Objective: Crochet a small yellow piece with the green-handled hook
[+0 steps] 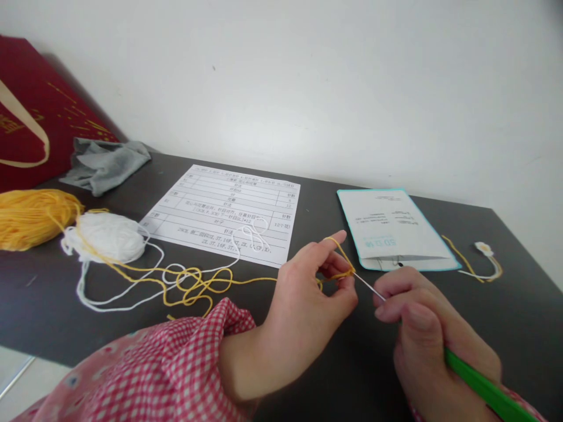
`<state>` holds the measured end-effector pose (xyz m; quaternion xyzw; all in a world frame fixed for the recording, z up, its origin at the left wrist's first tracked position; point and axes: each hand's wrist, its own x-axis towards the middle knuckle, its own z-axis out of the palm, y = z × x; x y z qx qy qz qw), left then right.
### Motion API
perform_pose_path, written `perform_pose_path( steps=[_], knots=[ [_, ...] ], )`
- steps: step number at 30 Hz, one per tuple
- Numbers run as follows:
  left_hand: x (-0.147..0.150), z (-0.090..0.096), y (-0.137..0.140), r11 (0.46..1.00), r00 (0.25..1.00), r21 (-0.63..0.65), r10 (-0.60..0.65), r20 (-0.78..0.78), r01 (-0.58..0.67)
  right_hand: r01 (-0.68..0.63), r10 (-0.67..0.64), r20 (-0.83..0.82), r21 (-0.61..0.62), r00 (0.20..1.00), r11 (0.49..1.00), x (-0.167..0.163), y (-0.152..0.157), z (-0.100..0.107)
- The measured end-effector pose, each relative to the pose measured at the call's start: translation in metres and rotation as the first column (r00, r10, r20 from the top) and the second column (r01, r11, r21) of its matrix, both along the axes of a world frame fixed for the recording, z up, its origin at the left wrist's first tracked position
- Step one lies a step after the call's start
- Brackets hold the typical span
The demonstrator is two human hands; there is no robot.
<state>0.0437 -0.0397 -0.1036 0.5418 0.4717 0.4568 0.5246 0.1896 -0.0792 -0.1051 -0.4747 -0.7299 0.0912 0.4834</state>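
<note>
Yellow yarn (255,281) runs from the table into my left hand (303,299), loops over its raised index finger and is pinched between thumb and fingers. My right hand (435,340) is wrapped round a crochet hook (477,381) with a green handle and a thin metal shaft. The hook's tip meets the yellow yarn at my left fingertips, where a small bit of looped yarn shows. Exactly how the yarn sits on the tip is too small to make out.
A yellow skein (35,217) and a white yarn ball (108,237) lie at left, their strands tangled mid-table. Behind are a printed sheet (224,211), grey cloth (109,164) and red bag (53,111). At right lie a white pouch (391,225) and a small crocheted piece (484,249).
</note>
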Motion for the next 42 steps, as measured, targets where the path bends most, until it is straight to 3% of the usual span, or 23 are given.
perform_pose_path(
  steps=[3,6,13,20,30,36,42],
  knots=[
    [0.001,-0.002,0.004,0.991,0.995,-0.134,0.025,0.092,-0.012,-0.139,0.093,0.309,0.132,0.946,0.981,0.003,0.010,-0.001],
    [0.000,-0.002,0.008,0.963,0.983,-0.269,0.060,0.173,-0.011,-0.219,0.071,0.512,0.234,0.856,0.947,0.004,0.018,-0.004],
    [0.001,-0.002,0.007,0.959,0.975,-0.271,0.129,0.181,-0.077,-0.104,0.059,0.295,0.139,0.954,0.985,0.001,0.016,-0.009],
    [0.001,0.001,0.006,0.938,0.965,-0.337,0.158,0.210,-0.081,-0.175,0.066,0.423,0.225,0.904,0.958,0.003,0.018,-0.011],
    [-0.001,0.003,0.007,0.940,0.966,-0.328,0.165,0.198,-0.094,-0.145,0.050,0.393,0.214,0.918,0.966,-0.002,0.015,-0.011],
    [0.001,0.007,0.005,0.887,0.929,-0.462,0.163,0.331,0.009,-0.117,0.015,0.398,0.233,0.917,0.965,-0.002,0.018,-0.011],
    [-0.004,0.010,0.010,0.879,0.908,-0.463,0.098,0.407,0.113,-0.140,-0.003,0.445,0.288,0.895,0.947,0.005,0.021,-0.007]
  ],
)
